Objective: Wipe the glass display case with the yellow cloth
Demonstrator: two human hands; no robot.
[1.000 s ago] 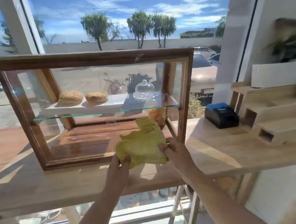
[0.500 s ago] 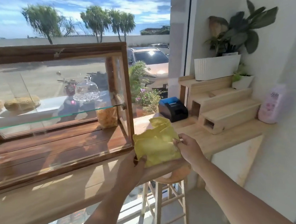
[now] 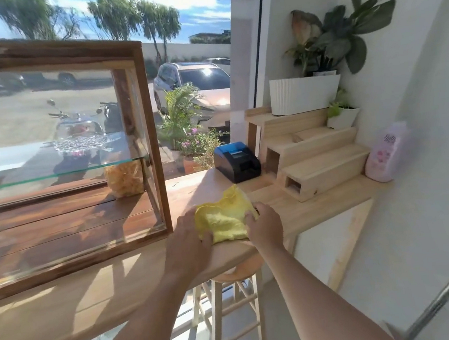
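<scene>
- Gripping yellow cloth (image 3: 227, 220): left hand (image 3: 187, 240) and right hand (image 3: 264, 227) clamped opposite edges.
- Cloth lay bunched on wooden counter (image 3: 298, 206), just right of glass display case (image 3: 60, 158).
- Case stood apart from both hands.

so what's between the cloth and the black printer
Only bare wooden counter, as the head view shows. The yellow cloth, held by both hands, sits nearer the person; the printer stands farther back.
</scene>
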